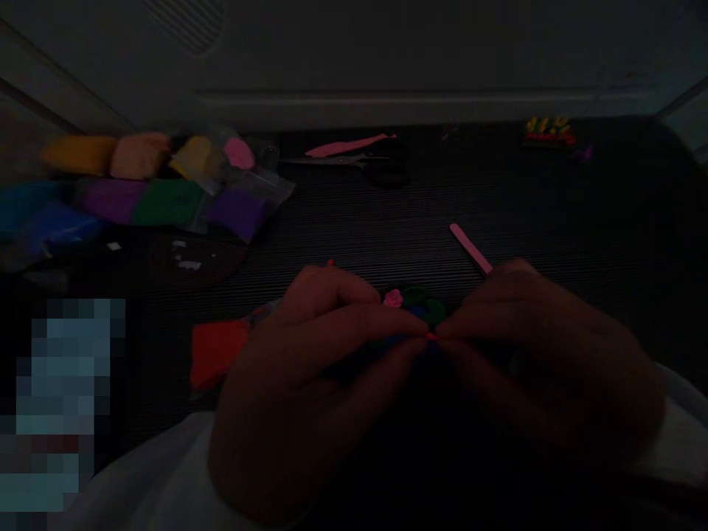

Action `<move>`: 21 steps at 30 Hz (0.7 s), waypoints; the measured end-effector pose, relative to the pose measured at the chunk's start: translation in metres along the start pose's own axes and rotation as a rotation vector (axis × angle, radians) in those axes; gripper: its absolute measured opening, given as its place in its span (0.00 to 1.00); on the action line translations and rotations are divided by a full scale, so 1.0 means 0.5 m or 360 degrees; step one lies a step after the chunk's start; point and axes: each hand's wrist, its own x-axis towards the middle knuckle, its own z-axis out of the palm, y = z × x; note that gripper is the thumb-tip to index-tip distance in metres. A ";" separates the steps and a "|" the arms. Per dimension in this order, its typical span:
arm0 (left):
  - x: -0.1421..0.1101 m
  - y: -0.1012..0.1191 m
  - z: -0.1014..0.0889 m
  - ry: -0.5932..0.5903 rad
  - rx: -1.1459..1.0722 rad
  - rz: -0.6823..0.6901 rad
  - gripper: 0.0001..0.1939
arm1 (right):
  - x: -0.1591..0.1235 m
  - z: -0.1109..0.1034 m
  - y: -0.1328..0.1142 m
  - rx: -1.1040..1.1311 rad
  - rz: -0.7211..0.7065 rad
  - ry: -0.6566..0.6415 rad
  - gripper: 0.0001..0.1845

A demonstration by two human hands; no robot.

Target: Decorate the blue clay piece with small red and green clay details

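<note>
Fingertip to fingertip, my left hand point(321, 354) and my right hand point(553, 354) pinch a tiny red piece of modelling clay point(432, 336). Both hands are closed, with thumb and forefinger pressed together. Just behind them lies a small pink clay flower point(393, 298) beside a dark green clay shape point(428, 301). Blue material shows under the green, but my fingers hide most of it. A bag of red clay point(218, 350) rests left of my left hand. Beyond my right hand a pink flat stick point(469, 247) is partly covered by the knuckles. The picture is very dark.
Several bags of coloured clay, including a green one point(169, 203), lie at the left. Scissors point(354, 160) and a pink strip point(351, 145) are near the back. A small yellow and red clay piece point(549, 131) sits at the far right. A pale wall point(387, 51) bounds the dark table point(354, 221).
</note>
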 end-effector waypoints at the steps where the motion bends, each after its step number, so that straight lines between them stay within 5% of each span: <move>1: 0.000 0.000 -0.001 0.0006 -0.0003 0.0007 0.09 | -0.001 0.000 0.001 0.0006 -0.0009 -0.0005 0.05; 21: 0.001 0.002 0.003 -0.0034 -0.0004 0.0037 0.09 | -0.002 0.002 0.004 0.0011 -0.0028 -0.0034 0.05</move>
